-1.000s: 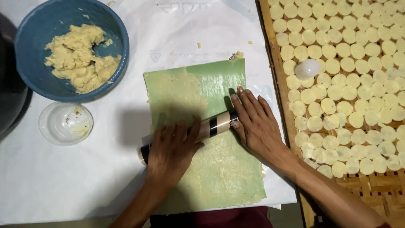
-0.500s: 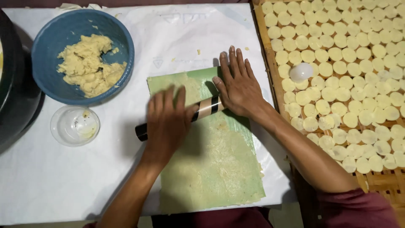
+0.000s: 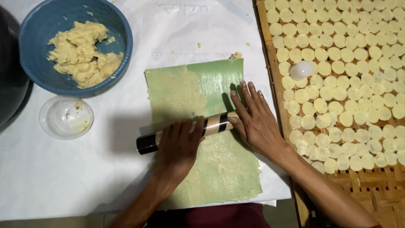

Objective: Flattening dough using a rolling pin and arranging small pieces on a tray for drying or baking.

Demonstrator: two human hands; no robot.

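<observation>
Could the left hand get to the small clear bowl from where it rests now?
Probably yes. The left hand lies on the roller, and only bare white sheet separates it from the clear bowl; nothing stands between.

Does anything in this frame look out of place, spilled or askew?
Small things only. Dough crumbs lie scattered on the white sheet above the green sheet. A lone white cup sits on the dough discs in the bamboo tray. The roller lies slightly slanted under both hands.

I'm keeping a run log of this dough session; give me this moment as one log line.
left hand: flat on roller | right hand: flat on roller end | under: dough on green sheet | left: blue bowl | right: woven tray
</observation>
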